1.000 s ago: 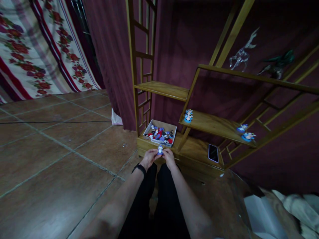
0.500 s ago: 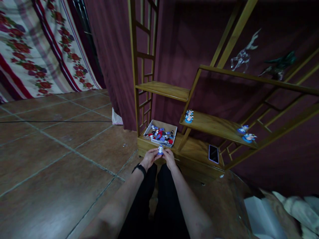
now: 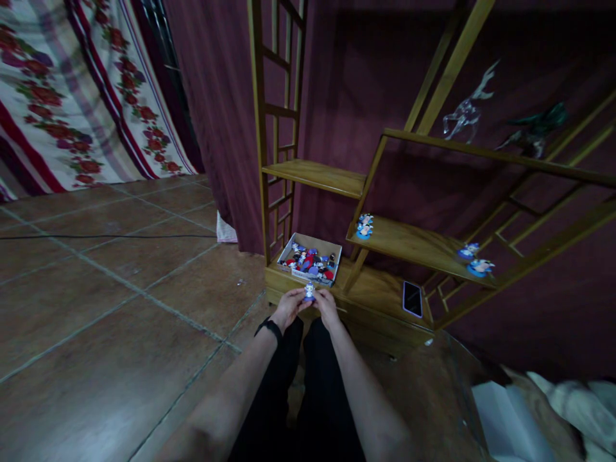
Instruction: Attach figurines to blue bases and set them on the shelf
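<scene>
Left hand (image 3: 287,308) and right hand (image 3: 328,307) drawn in narrow, fingertips together holding a small toy figure (image 3: 308,292) upright, near the front edge of the low shelf (image 3: 373,289). Box (image 3: 323,244) of toys at that shelf's left end, phone (image 3: 412,299) toward its right end, bare wood between. On the raised shelf (image 3: 411,245), toys stand by both side edges, bare wood between.

Dim light, glare on floor (image 3: 91,404)
</scene>
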`<control>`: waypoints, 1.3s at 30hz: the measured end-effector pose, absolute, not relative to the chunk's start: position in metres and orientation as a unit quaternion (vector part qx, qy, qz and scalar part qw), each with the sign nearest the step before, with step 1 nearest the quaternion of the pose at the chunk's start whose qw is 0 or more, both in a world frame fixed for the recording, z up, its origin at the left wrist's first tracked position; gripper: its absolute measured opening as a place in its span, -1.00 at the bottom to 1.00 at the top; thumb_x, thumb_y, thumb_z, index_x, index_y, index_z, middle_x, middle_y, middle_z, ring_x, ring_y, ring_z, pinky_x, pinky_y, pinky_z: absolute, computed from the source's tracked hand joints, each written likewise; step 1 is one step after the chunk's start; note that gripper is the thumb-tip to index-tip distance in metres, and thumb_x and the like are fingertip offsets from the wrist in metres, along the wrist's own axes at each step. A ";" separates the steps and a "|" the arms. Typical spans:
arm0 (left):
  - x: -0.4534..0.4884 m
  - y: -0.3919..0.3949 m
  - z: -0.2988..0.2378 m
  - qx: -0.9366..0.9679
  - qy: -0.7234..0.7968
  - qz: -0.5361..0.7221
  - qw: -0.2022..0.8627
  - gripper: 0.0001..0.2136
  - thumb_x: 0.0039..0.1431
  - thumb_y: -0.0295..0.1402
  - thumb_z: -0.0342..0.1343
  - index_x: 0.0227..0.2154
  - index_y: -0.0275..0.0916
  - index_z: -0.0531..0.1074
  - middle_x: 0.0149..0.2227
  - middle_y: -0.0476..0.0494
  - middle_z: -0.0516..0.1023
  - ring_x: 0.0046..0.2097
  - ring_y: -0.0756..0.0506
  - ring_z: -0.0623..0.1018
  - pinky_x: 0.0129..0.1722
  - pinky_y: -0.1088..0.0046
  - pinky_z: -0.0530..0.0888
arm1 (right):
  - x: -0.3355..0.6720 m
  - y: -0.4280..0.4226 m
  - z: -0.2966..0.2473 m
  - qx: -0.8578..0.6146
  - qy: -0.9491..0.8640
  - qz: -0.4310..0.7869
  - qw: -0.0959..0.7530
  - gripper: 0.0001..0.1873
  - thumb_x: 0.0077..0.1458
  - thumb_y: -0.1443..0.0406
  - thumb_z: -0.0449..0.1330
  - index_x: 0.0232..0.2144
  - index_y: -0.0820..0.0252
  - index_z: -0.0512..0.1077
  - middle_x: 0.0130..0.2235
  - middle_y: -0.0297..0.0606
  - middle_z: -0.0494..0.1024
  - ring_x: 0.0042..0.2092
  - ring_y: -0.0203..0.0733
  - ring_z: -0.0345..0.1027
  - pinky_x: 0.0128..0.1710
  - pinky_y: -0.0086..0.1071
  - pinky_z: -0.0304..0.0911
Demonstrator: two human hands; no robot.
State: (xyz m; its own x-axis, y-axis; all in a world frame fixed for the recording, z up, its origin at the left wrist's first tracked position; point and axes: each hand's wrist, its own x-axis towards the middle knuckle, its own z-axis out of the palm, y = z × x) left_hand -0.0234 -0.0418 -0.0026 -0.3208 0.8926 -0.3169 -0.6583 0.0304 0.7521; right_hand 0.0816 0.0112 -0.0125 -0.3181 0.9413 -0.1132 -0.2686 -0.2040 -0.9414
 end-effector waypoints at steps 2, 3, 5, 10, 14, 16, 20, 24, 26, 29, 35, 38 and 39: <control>-0.023 -0.042 -0.002 0.136 0.439 0.684 0.567 -0.93 0.02 -0.57 0.12 -0.39 -0.40 0.47 -0.41 -0.22 0.56 -0.41 -0.03 0.56 -0.40 0.52 0.54 | 0.082 0.011 -0.013 -0.375 -0.446 0.679 0.447 -0.65 -0.33 0.07 0.31 -0.59 0.19 0.33 -0.56 -0.43 0.40 -0.48 -0.31 0.30 -0.45 -0.43 0.24; -0.023 -0.043 -0.001 0.138 0.439 0.684 0.566 -0.93 0.03 -0.56 0.13 -0.40 -0.40 0.47 -0.41 -0.22 0.56 -0.41 -0.03 0.56 -0.40 0.52 0.54 | 0.082 0.011 -0.013 -0.375 -0.447 0.678 0.447 -0.65 -0.32 0.07 0.30 -0.59 0.19 0.33 -0.56 -0.43 0.40 -0.48 -0.31 0.30 -0.45 -0.43 0.24; -0.023 -0.043 -0.001 0.141 0.440 0.686 0.562 -0.95 0.02 -0.56 0.14 -0.41 -0.40 0.47 -0.43 -0.21 0.55 -0.42 -0.02 0.55 -0.40 0.51 0.54 | 0.082 0.011 -0.013 -0.377 -0.451 0.674 0.447 -0.65 -0.32 0.06 0.30 -0.59 0.19 0.33 -0.57 -0.43 0.40 -0.48 -0.30 0.30 -0.45 -0.42 0.24; -0.020 -0.045 0.001 0.145 0.455 0.693 0.540 -0.95 -0.01 -0.57 0.16 -0.43 -0.38 0.45 -0.47 -0.17 0.53 -0.45 -0.01 0.55 -0.42 0.51 0.53 | 0.081 0.010 -0.013 -0.384 -0.464 0.661 0.448 -0.66 -0.31 0.07 0.29 -0.60 0.19 0.31 -0.57 -0.44 0.39 -0.49 -0.31 0.29 -0.44 -0.40 0.26; -0.017 -0.045 0.001 0.153 0.473 0.695 0.520 -0.96 -0.02 -0.55 0.16 -0.44 -0.39 0.43 -0.51 -0.16 0.51 -0.47 -0.02 0.54 -0.43 0.50 0.53 | 0.080 0.010 -0.014 -0.396 -0.487 0.639 0.445 -0.70 -0.27 0.09 0.26 -0.59 0.18 0.33 -0.57 -0.44 0.39 -0.51 -0.31 0.27 -0.49 -0.44 0.21; -0.015 -0.044 0.001 0.158 0.481 0.696 0.509 -0.96 -0.02 -0.54 0.16 -0.45 -0.37 0.42 -0.51 -0.14 0.50 -0.47 -0.02 0.53 -0.43 0.49 0.53 | 0.080 0.011 -0.016 -0.404 -0.502 0.622 0.445 -0.73 -0.25 0.11 0.24 -0.60 0.18 0.34 -0.57 -0.43 0.39 -0.50 -0.31 0.26 -0.50 -0.45 0.19; -0.012 -0.043 -0.003 0.168 0.496 0.701 0.484 -0.93 -0.04 -0.54 0.17 -0.49 -0.33 0.38 -0.53 -0.06 0.47 -0.49 0.01 0.52 -0.42 0.46 0.52 | 0.081 0.012 -0.019 -0.419 -0.531 0.585 0.447 -0.80 -0.24 0.16 0.22 -0.62 0.17 0.35 -0.59 -0.44 0.40 -0.48 -0.29 0.28 -0.48 -0.47 0.17; -0.010 -0.041 -0.006 0.181 0.508 0.700 0.468 -0.88 -0.10 -0.54 0.21 -0.52 -0.30 0.35 -0.57 0.00 0.45 -0.53 0.02 0.49 -0.46 0.47 0.51 | 0.081 0.010 -0.021 -0.426 -0.554 0.557 0.448 -0.85 -0.21 0.19 0.20 -0.61 0.13 0.34 -0.57 -0.45 0.41 -0.47 -0.27 0.30 -0.47 -0.46 0.18; -0.010 -0.041 -0.006 0.187 0.512 0.700 0.462 -0.87 -0.12 -0.53 0.22 -0.53 -0.30 0.36 -0.58 0.01 0.45 -0.54 0.03 0.48 -0.48 0.49 0.49 | 0.081 0.008 -0.021 -0.431 -0.572 0.537 0.445 -0.87 -0.19 0.20 0.18 -0.58 0.11 0.34 -0.56 -0.45 0.43 -0.47 -0.26 0.31 -0.47 -0.45 0.19; -0.010 -0.042 -0.004 0.197 0.512 0.699 0.458 -0.88 -0.14 -0.50 0.23 -0.53 -0.30 0.37 -0.57 0.00 0.46 -0.53 0.03 0.48 -0.47 0.49 0.49 | 0.082 0.005 -0.020 -0.442 -0.614 0.487 0.437 -0.89 -0.14 0.20 0.14 -0.54 0.10 0.34 -0.53 -0.44 0.45 -0.45 -0.25 0.33 -0.45 -0.43 0.22; -0.011 -0.043 -0.002 0.210 0.514 0.692 0.462 -0.90 -0.13 -0.48 0.23 -0.54 -0.31 0.39 -0.57 -0.02 0.47 -0.52 0.01 0.49 -0.43 0.44 0.50 | 0.083 0.002 -0.018 -0.446 -0.639 0.452 0.434 -0.87 -0.05 0.18 0.06 -0.48 0.09 0.33 -0.50 -0.44 0.45 -0.47 -0.25 0.35 -0.47 -0.44 0.25; -0.010 -0.043 -0.001 0.212 0.522 0.688 0.458 -0.90 -0.12 -0.49 0.22 -0.55 -0.31 0.38 -0.59 -0.01 0.46 -0.55 0.01 0.48 -0.46 0.46 0.49 | 0.083 -0.001 -0.015 -0.449 -0.637 0.459 0.427 -0.86 -0.04 0.18 0.04 -0.47 0.09 0.31 -0.52 -0.44 0.44 -0.51 -0.26 0.35 -0.49 -0.44 0.25; -0.010 -0.043 -0.001 0.211 0.526 0.687 0.455 -0.90 -0.12 -0.49 0.22 -0.55 -0.30 0.38 -0.60 -0.01 0.46 -0.56 0.02 0.47 -0.48 0.47 0.48 | 0.083 -0.001 -0.014 -0.452 -0.638 0.456 0.426 -0.86 -0.04 0.17 0.04 -0.48 0.09 0.31 -0.53 -0.44 0.44 -0.51 -0.26 0.36 -0.48 -0.43 0.25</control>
